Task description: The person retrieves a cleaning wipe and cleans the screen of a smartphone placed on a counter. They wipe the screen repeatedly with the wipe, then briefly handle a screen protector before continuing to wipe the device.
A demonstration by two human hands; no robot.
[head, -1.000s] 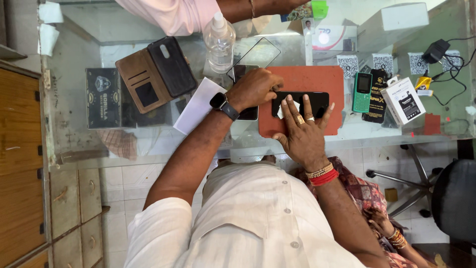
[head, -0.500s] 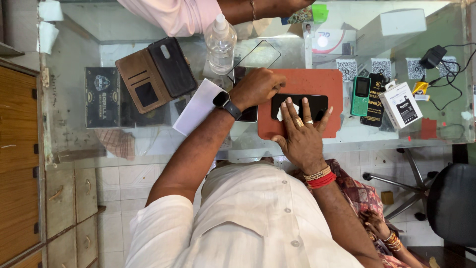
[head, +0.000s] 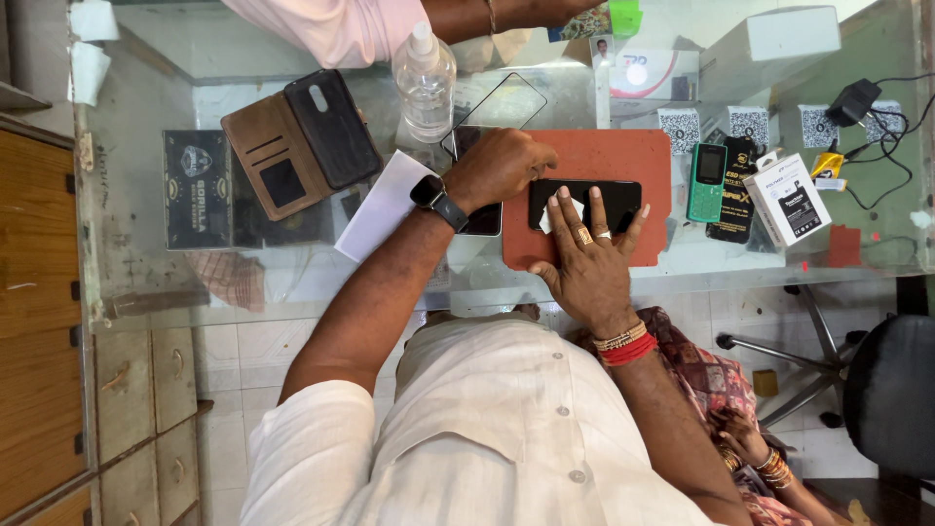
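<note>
— Head view: what's on the counter?
— A glass counter over pale floor tiles, wooden drawers beside it. A black smartphone lies on a red-brown mat.
— The hands?
— The right hand presses a white wipe flat onto it; the left hand rests curled, gripping nothing visible.

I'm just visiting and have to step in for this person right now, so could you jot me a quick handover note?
Left hand: rests on the end of the black phone, steadying it on the orange mat.
Right hand: fingers flat on the screen, pressing a small white wipe.
Nearby: spray bottle, loose screen protector, brown wallet case.
Done: phone laid out, wipe applied.
Left: protector not yet on the phone.
</note>
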